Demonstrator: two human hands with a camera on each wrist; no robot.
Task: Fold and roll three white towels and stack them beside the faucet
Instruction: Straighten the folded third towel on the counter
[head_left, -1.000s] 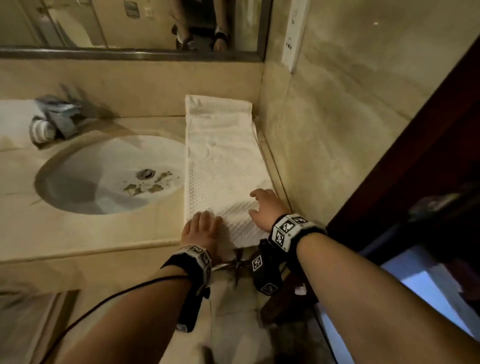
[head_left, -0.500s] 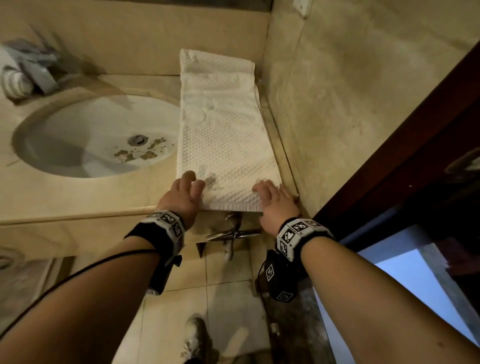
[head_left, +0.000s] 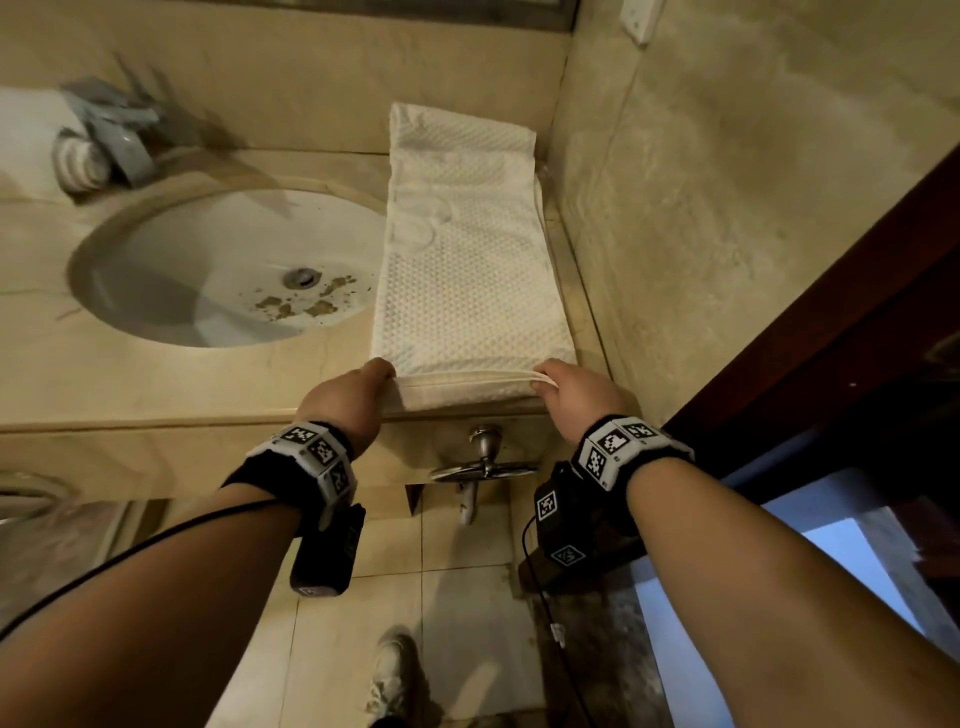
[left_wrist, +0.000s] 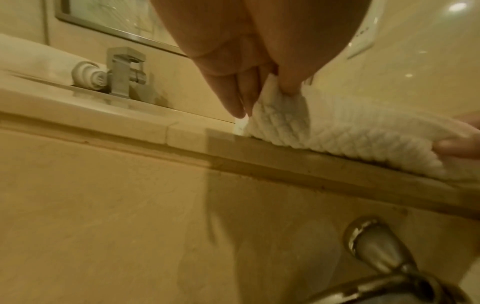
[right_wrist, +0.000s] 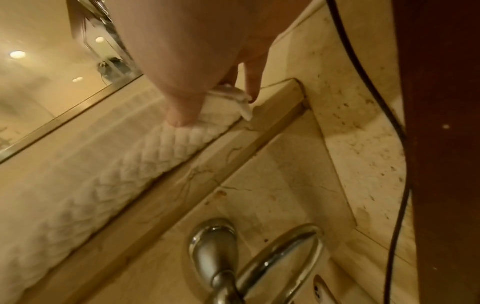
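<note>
A white waffle towel (head_left: 467, 270) lies folded in a long strip on the counter to the right of the sink, its far end against the back wall. My left hand (head_left: 363, 387) pinches its near left corner (left_wrist: 283, 102). My right hand (head_left: 558, 384) pinches the near right corner (right_wrist: 226, 102). The near edge is lifted and curled over in a first turn. A rolled white towel (head_left: 78, 161) lies left of the faucet (head_left: 117, 130), also seen in the left wrist view as the rolled towel (left_wrist: 89, 75) beside the faucet (left_wrist: 124, 72).
The sink basin (head_left: 156, 270) has brown debris near its drain. The side wall (head_left: 727, 182) stands close along the towel's right edge. A metal towel ring (head_left: 483, 467) hangs below the counter's front edge. A dark wooden door frame (head_left: 831, 338) is at the right.
Both hands went from lying flat on the towel's near end to pinching its near corners and curling the edge upward. The camera tilted down.
</note>
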